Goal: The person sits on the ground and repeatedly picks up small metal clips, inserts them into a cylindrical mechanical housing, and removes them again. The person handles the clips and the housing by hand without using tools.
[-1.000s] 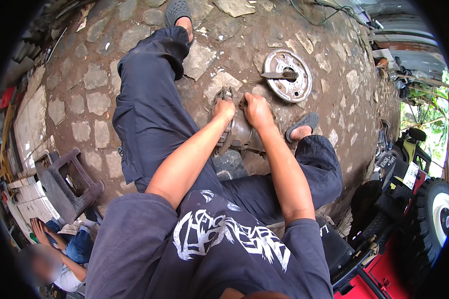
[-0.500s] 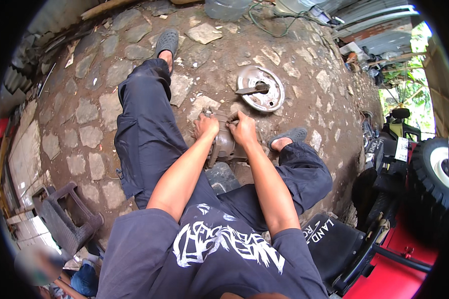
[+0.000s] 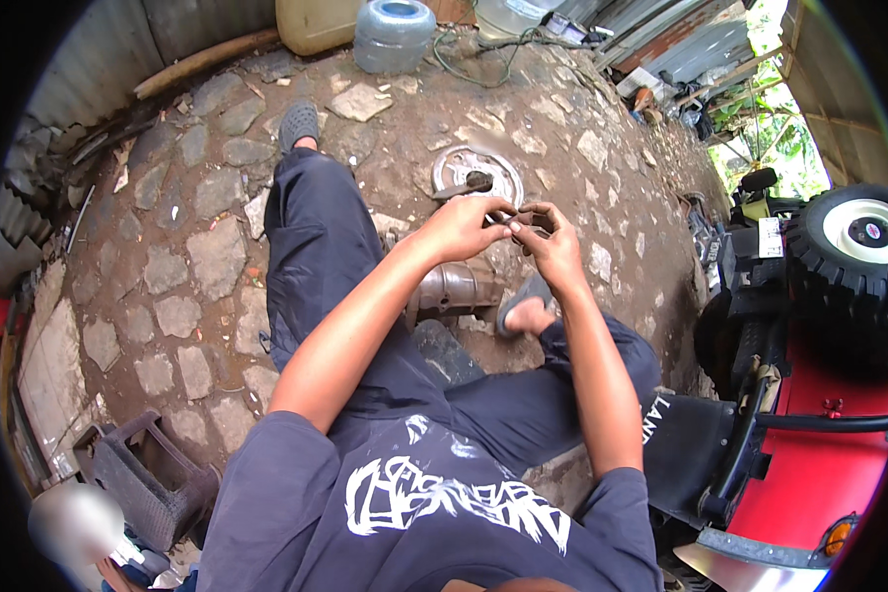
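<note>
Both hands are raised and brought together above a rusty metal housing (image 3: 454, 287) that sits on the ground between my legs. My left hand (image 3: 466, 226) and my right hand (image 3: 555, 243) pinch a small dark brown metal part (image 3: 519, 226) between their fingertips. Fingers cover much of it, and its exact kind cannot be made out. Just beyond the hands lies a round silvery metal plate (image 3: 504, 173), worn and rusty. A dark tool or bar (image 3: 454, 191) rests across it, its near side partly behind my left hand.
Uneven stone-set ground (image 3: 217, 259) surrounds me. A brown plastic stool (image 3: 150, 474) stands at near left, with a blurred person beside it. At right is a red vehicle (image 3: 819, 474) with a large tyre (image 3: 851, 235). A clear water jug (image 3: 393, 36) and a cable (image 3: 483, 77) lie far ahead.
My hands have lifted off the housing and moved right, now meeting around a small dark part. The view has shifted, showing more of the jug and the vehicle.
</note>
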Demonstrator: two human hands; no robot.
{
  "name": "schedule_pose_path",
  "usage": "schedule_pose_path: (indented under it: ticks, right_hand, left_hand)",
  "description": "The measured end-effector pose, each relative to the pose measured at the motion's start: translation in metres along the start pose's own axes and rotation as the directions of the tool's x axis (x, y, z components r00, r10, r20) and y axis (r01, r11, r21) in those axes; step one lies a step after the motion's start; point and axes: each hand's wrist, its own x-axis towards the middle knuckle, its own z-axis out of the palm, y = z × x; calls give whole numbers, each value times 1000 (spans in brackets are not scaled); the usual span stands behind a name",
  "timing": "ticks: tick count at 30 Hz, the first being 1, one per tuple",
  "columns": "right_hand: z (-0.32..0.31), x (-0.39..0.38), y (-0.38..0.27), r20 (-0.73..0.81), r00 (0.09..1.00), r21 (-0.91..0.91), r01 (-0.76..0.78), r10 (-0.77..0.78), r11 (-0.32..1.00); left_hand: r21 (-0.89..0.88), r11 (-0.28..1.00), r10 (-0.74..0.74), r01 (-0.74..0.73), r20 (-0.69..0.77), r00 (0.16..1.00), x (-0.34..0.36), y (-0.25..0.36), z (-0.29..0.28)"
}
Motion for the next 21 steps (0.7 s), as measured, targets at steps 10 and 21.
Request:
schedule_pose_path:
  ticks: [10, 21]
  right_hand:
    - [-13, 38, -17, 197, 979, -81, 66, -49, 995]
    - [8, 94, 41, 353, 934, 304, -62, -51, 951]
  left_hand:
    - [41, 995, -97, 95, 60, 993, 20, 7, -34]
    - [-399, 828, -404, 395, 64, 912, 54, -41, -33]
